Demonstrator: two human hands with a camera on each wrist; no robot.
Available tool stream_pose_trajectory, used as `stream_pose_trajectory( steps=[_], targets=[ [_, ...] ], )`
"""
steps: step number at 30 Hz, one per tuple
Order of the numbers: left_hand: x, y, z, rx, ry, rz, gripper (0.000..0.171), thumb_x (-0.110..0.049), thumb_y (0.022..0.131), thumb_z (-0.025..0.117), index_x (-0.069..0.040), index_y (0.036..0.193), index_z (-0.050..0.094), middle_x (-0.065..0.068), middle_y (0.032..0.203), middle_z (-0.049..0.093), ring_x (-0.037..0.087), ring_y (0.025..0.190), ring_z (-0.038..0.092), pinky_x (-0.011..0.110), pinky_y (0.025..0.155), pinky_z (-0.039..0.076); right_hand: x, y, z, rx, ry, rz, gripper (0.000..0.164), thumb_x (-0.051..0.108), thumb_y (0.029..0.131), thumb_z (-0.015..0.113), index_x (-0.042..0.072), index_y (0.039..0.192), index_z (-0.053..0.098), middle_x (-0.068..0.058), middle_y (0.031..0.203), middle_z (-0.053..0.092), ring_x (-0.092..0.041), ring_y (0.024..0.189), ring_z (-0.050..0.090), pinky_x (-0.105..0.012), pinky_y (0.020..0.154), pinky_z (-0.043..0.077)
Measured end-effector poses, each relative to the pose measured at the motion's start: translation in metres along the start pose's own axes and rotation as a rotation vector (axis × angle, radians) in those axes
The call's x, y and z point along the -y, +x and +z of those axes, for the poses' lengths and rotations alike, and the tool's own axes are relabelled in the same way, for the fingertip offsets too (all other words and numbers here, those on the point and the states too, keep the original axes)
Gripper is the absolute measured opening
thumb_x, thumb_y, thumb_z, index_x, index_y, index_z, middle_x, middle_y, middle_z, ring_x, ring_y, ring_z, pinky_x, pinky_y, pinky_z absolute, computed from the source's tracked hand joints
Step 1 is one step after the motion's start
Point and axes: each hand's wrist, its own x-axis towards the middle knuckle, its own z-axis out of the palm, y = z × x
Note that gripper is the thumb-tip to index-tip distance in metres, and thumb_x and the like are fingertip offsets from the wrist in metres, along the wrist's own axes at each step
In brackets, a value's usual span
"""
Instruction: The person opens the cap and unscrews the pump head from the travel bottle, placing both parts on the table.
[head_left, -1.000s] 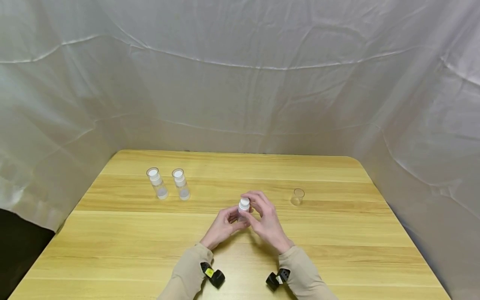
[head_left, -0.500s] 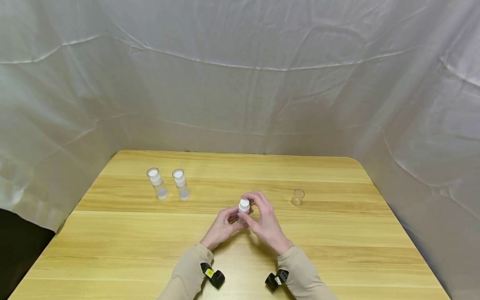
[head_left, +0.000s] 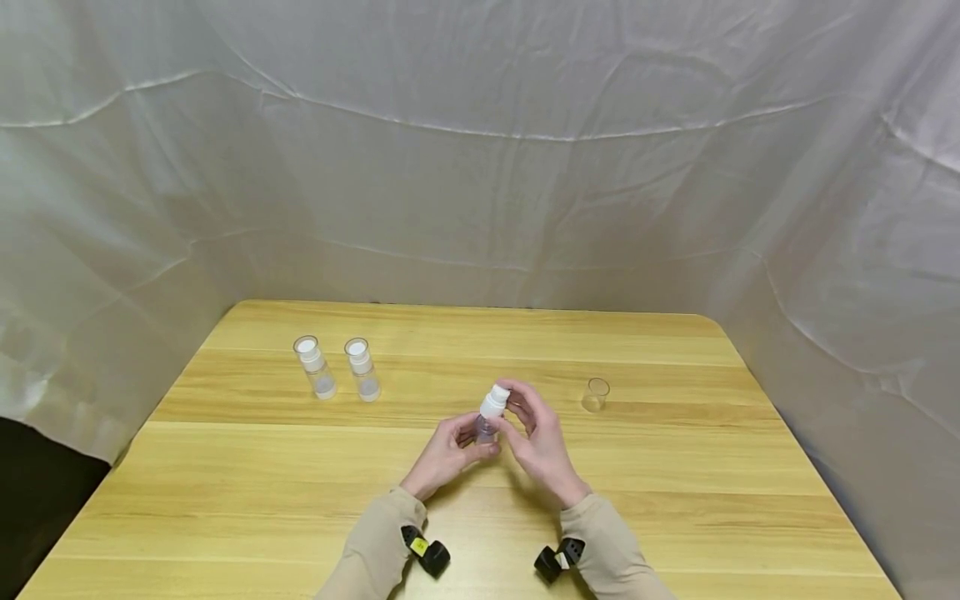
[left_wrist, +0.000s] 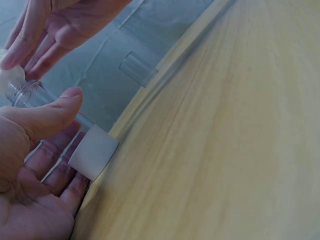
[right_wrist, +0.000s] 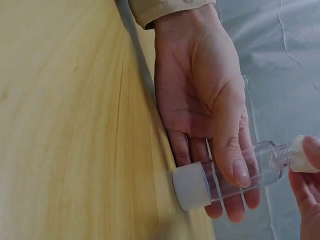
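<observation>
Clear bottle (right_wrist: 266, 161) is sitting in the left hand (head_left: 442, 457), thumb crossing its body, fingers lying behind: a light pinch, probably steadying it low so the neck is staying accessible. Just above that grip, the right hand (head_left: 542, 446) is pinching the white cap (head_left: 493, 402), presumably by its side for finer control; in the head view it is seemingly leaning rightward. Threads are showing between the two grips, so the cap isn't looking fully seated. Beyond the right hand, a clear cylindrical cover (head_left: 596, 395) is standing apart, perhaps parked within reach. Well left of the left grip, one white-topped bottle (head_left: 363, 371) and its twin (head_left: 315, 371) are standing together, likely kept aside. Fingers are hiding much of the body, the left wrist view is cutting off the cap, and whether the white base (left_wrist: 94, 151) is touching the wooden table (head_left: 675, 467), I can't tell.
</observation>
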Motion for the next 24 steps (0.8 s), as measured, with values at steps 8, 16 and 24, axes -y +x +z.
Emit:
stream_pose_trajectory(
  steps=[8,16,24],
  targets=[
    [-0.001,0.001,0.0,0.026,-0.031,0.0,0.049,-0.006,0.09,0.072,0.0,0.136,0.058,0.022,0.138,0.062,0.038,0.13,0.059,0.043,0.113,0.047,-0.012,0.002,-0.011,-0.11,0.003,0.273,0.046,-0.012,0.091,0.061,-0.015,0.135,0.047,-0.036,0.133,0.053,-0.017,0.115,0.066,-0.016,0.099,0.053],
    [-0.001,0.0,-0.001,0.048,-0.031,0.016,0.051,-0.007,0.091,0.071,0.001,0.139,0.055,0.02,0.141,0.061,0.037,0.132,0.057,0.05,0.117,0.042,-0.039,0.006,-0.031,-0.004,-0.379,0.463,0.043,0.003,0.097,0.061,-0.012,0.136,0.05,-0.029,0.119,0.064,-0.039,0.103,0.069,-0.042,0.09,0.061],
    [-0.001,-0.001,-0.001,0.052,-0.02,0.028,0.051,-0.007,0.092,0.07,0.001,0.14,0.055,0.019,0.141,0.061,0.036,0.133,0.056,0.052,0.119,0.039,-0.049,0.017,-0.043,0.073,-0.578,0.56,0.037,0.015,0.101,0.057,-0.008,0.13,0.056,-0.026,0.116,0.06,-0.031,0.101,0.057,-0.049,0.09,0.052]
  ],
)
